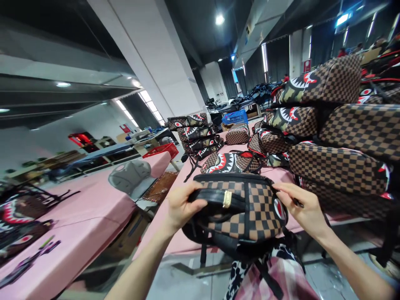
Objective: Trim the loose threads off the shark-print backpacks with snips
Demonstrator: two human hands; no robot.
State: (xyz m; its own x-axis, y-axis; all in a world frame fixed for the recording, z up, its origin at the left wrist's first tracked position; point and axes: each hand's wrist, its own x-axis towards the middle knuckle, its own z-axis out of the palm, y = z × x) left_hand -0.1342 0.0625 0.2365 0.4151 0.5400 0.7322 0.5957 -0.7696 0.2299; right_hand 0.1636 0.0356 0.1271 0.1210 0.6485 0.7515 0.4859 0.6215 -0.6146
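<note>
A brown-and-black checkered backpack [261, 204] is held at the front edge of the pink table, close to my body. Its black carry handle [215, 199] with a small gold plate faces me, and black straps hang below. My left hand [184, 205] is closed around the left end, thumb pressed by the handle. At the right upper edge, my right hand [303, 204] pinches the backpack's rim near a red-and-white eye patch [279, 209]. Just behind it another shark-mouth backpack [231, 162] lies on the table.
Checkered backpacks [340, 168] are piled high at the right. A shorter backpack stack [198, 135] stands at the table's back left. A blue crate [235, 117] is behind. Left of me are a grey chair [133, 177] and a second pink table [93, 208] with more bags.
</note>
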